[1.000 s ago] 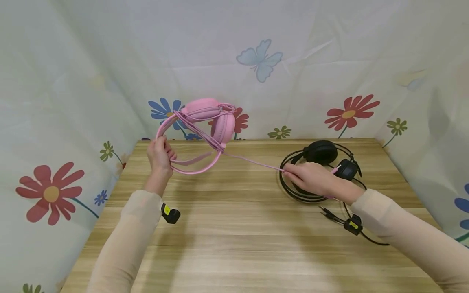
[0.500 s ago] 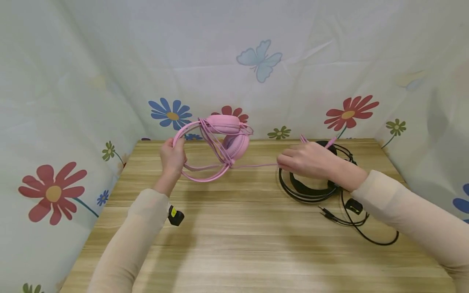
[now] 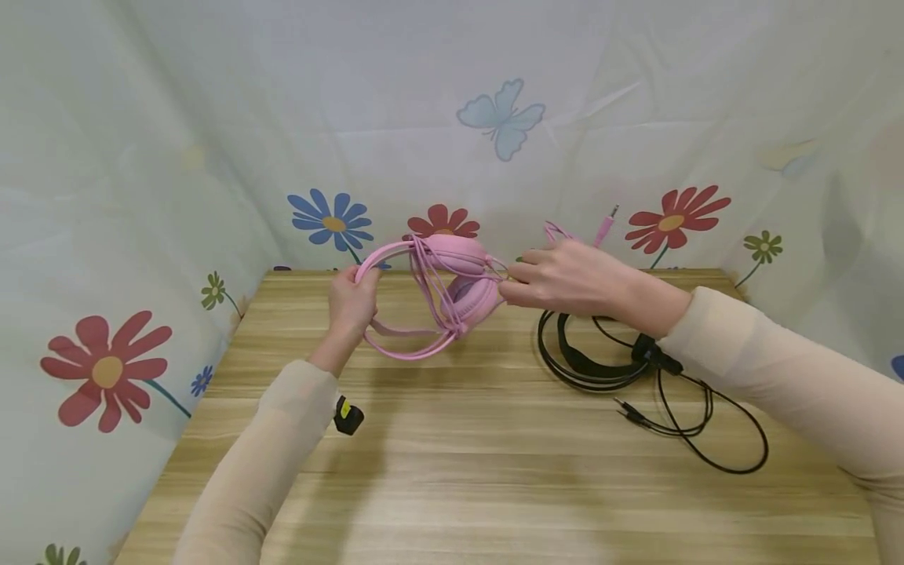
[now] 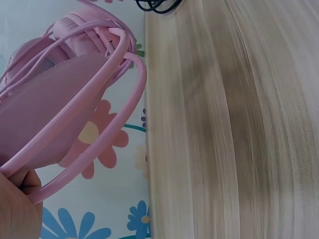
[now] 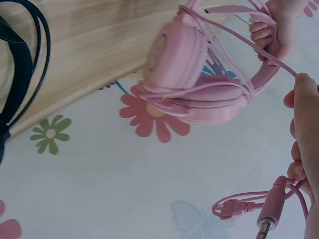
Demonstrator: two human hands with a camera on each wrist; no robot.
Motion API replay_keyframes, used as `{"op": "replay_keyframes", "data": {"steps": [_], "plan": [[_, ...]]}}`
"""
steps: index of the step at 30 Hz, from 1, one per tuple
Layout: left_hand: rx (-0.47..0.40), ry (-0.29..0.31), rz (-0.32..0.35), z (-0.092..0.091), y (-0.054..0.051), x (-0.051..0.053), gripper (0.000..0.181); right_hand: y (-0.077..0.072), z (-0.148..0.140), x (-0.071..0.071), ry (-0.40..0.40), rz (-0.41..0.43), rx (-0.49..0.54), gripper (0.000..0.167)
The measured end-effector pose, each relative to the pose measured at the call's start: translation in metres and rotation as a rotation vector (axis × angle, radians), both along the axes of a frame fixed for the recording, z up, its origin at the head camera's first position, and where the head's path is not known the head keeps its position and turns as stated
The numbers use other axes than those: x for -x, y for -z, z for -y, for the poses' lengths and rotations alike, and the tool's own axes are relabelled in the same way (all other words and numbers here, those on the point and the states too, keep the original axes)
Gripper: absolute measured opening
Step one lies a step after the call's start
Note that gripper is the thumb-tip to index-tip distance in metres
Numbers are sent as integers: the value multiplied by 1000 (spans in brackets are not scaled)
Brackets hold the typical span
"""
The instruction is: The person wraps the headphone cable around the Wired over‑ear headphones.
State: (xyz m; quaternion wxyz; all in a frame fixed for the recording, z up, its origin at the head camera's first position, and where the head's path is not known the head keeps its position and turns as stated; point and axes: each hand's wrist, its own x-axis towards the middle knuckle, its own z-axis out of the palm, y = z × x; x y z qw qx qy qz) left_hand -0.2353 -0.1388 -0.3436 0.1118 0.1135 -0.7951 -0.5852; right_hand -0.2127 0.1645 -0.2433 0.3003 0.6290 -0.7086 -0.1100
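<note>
Pink headphones (image 3: 453,255) are held in the air over the back of the table, their cable wound around the headband and ear cups. My left hand (image 3: 353,303) grips the headband on its left side. Close to the ear cups, my right hand (image 3: 575,280) pinches the pink cable (image 5: 280,63), which runs from the headphones to the fingertips in the right wrist view. A pink jack plug (image 3: 604,231) and a loop of the cable stick out behind that hand. Black headphones (image 3: 589,366) lie on the table below it, partly hidden by the hand and arm.
The wooden table (image 3: 452,479) ends at a white curtain (image 3: 395,102) printed with flowers. Black cable plugs (image 3: 632,413) and a looped black cord lie at the right. A small black block (image 3: 348,416) with a yellow mark is at my left wrist.
The pink headphones have shifted right and down in my left hand. My right hand has moved left and up along with the cable, shortening the stretch between the hands and uncovering more black cord.
</note>
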Motion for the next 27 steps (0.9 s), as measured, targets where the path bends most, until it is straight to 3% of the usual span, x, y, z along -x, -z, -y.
{"op": "replay_keyframes", "data": {"steps": [2,8,17,27], "plan": [[35,18,1,-3,0,-1,20,-3,4,1,0,-19,-24,5],[108,117,7,-12,-2,-6,20,-8,12,4,-14,-47,-66,8],[123,294,44,-26,-11,-14,20,-14,15,11,-19,-92,-94,14],[118,419,32,-39,-18,-25,19,-10,14,16,14,-68,-106,16]]}}
